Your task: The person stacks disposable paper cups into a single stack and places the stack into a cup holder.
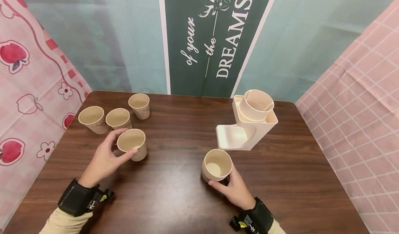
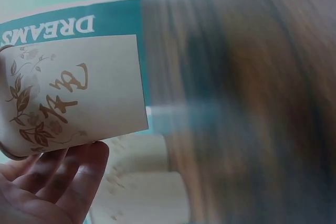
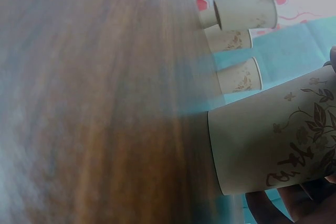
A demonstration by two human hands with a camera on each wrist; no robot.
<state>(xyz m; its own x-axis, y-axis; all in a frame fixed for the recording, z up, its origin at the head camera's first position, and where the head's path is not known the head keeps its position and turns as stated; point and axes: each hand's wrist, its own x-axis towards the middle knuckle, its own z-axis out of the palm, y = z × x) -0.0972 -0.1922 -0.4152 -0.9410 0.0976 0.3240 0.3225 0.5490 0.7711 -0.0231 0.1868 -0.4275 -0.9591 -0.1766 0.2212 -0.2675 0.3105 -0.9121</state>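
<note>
On the left of the head view my left hand (image 1: 107, 158) grips a beige paper cup (image 1: 140, 151) between thumb and fingers, its mouth facing up. Brown leaves and writing decorate the held cup (image 2: 79, 93) in the left wrist view, and it seems slightly raised off the table. My right hand (image 1: 235, 189) holds another paper cup (image 1: 215, 166), right of the middle. A second rim line below its mouth looks like two nested cups. The right wrist view shows this cup's printed side (image 3: 262, 145); whether its base touches the table I cannot tell.
Three more paper cups, a left one (image 1: 95, 119), a middle one (image 1: 119, 118) and a back one (image 1: 140, 106), stand at the table's back left. A cream cup dispenser (image 1: 258, 132) with a round tube (image 1: 257, 106) stands back right. Brown wooden table (image 1: 174, 192) lies between the hands.
</note>
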